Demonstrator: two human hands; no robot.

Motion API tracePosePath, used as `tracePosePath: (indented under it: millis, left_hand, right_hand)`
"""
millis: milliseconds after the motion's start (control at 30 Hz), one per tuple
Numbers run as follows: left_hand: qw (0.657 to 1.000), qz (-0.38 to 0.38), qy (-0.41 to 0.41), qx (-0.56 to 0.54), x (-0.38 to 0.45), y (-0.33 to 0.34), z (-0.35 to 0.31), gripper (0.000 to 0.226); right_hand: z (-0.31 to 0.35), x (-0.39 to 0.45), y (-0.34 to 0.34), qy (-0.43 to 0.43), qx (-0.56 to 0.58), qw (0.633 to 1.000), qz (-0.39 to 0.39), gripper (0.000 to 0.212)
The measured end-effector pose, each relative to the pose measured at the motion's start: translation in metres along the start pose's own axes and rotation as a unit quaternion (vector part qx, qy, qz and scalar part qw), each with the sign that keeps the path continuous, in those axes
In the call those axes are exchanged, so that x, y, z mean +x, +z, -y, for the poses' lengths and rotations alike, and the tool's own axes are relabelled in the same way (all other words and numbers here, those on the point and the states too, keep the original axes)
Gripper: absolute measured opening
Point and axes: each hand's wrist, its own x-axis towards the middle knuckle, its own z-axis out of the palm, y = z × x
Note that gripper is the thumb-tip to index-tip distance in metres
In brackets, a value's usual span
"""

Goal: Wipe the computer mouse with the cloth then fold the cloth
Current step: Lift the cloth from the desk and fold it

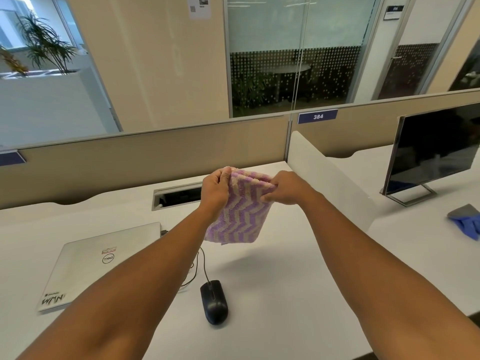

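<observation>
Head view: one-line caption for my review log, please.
Both hands, left and right, hold a striped cloth up above the desk; the mouse lies below, untouched.

monitor (pixel 436 152) cut by right edge, mouse cable (pixel 205 266) partly behind left arm

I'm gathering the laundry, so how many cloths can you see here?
2: a purple striped cloth held above the desk by both hands, and a blue cloth on the neighbouring desk at far right, partly cut off. Others may be hidden.

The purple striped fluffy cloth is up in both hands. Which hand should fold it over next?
Probably the right hand: it pinches the purple-and-cream zigzag cloth at its free top corner, while the left hand grips the other edge.
</observation>
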Motion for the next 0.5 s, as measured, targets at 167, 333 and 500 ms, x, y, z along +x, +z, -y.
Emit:
tracePosePath:
  millis: [167, 333, 500]
  left_hand:
    - [0.999, -0.049, 0.005, 0.017, -0.005, -0.004, 0.004, 0.035]
    - [0.996, -0.059, -0.050, 0.041, -0.016, 0.000, 0.014, 0.043]
    - [0.993, -0.024, -0.086, 0.071, -0.031, 0.012, 0.029, 0.042]
  right_hand:
    - [-0.009, 0.002, -0.003, -0.003, 0.004, 1.000, -0.024, 0.028]
    - [-0.015, -0.003, 0.002, -0.027, 0.140, 0.989, -0.047, 0.029]
    - [-0.019, -0.011, 0.010, 0.020, 0.252, 0.967, -0.010, 0.024]
